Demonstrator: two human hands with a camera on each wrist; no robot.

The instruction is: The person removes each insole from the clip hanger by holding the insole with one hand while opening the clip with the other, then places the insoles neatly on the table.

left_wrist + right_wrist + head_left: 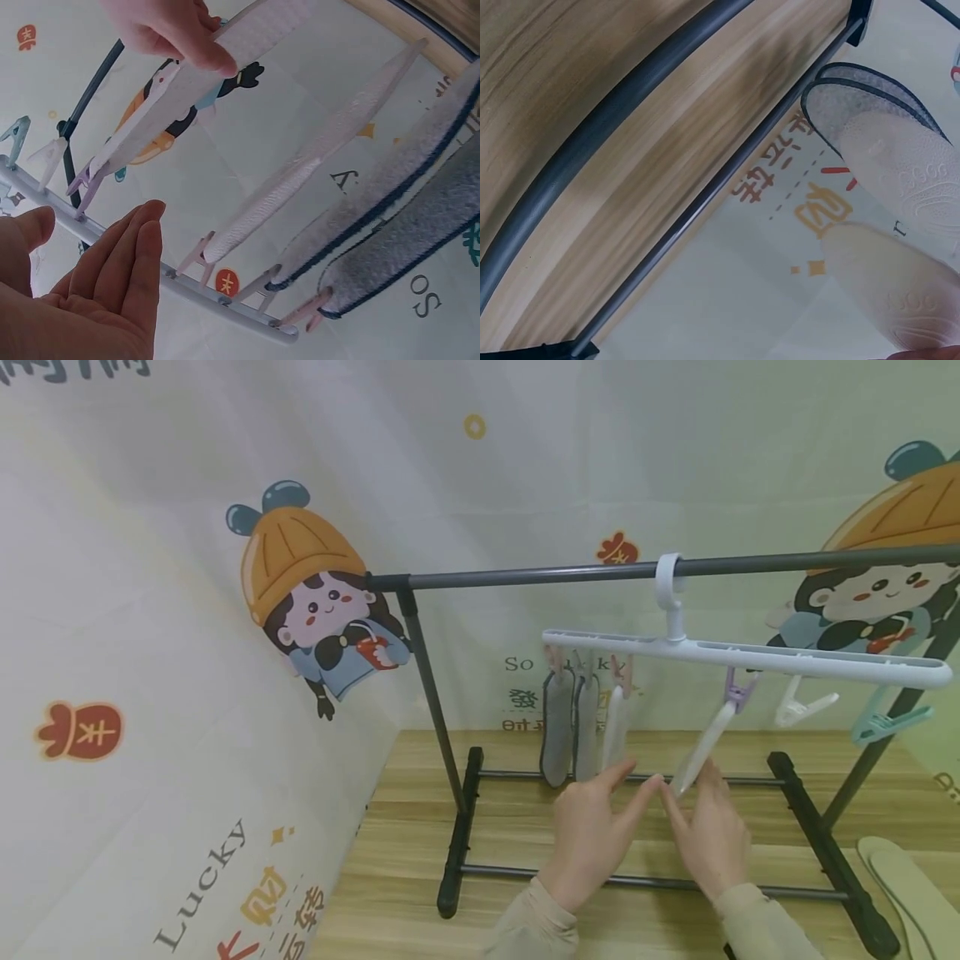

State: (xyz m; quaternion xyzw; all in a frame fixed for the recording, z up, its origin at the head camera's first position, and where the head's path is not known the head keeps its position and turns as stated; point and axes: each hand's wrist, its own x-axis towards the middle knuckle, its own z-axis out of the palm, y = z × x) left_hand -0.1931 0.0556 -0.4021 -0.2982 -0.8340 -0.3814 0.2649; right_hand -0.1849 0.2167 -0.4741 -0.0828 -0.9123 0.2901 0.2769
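Right hand (712, 835) pinches white insole (703, 749) on hanger (825, 666).
Insole in purple clip (738, 691), between hook (666, 585) and hanger's right end; thumb and fingers on its lower part. Left hand (588, 831) just beside, fingers straight, holding nothing. Gray insoles (557, 727) near hanger's left end.

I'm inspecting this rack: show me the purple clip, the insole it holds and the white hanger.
Purple clip (739, 694), head view, on its body.
Insole (177, 99), left wrist view, on its flat side.
White hanger (757, 657), head view, middle of its bar.
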